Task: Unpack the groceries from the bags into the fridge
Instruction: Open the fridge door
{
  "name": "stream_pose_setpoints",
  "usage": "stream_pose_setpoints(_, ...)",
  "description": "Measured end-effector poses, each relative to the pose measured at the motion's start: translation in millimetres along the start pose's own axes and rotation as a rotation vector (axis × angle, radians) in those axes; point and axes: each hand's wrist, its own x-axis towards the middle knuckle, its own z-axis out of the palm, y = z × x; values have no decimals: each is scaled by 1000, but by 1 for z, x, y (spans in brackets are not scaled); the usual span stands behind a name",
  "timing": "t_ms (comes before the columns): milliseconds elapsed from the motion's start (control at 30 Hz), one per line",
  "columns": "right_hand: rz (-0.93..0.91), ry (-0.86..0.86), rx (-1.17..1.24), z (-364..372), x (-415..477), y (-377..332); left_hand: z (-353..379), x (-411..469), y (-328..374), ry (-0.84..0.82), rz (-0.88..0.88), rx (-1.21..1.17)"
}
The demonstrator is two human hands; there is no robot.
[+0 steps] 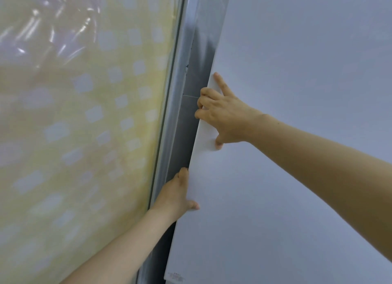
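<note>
A white fridge door (286, 82) fills the right of the head view, its left edge running from top middle down to the bottom. My right hand (224, 116) grips that edge, fingers curled round it and thumb pressed on the door's front. Lower down, my left hand (177, 195) holds the same edge, fingers hidden behind it and thumb on the front. The fridge's inside and the grocery bags are out of sight.
A grey side panel (184, 114) lies in the narrow gap left of the door. Beyond it stands a yellow patterned surface under clear plastic (84, 124), close against the fridge. A small label (176, 276) sits at the door's lower edge.
</note>
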Motion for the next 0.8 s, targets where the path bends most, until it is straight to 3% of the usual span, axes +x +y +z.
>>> stream_pose_setpoints(467, 15, 194, 14, -94, -92, -39, -36, -133, 47, 20, -16, 16)
stream_pose_setpoints(800, 113, 239, -11, -170, -197, -71, -42, -246, 97, -2, 157, -12)
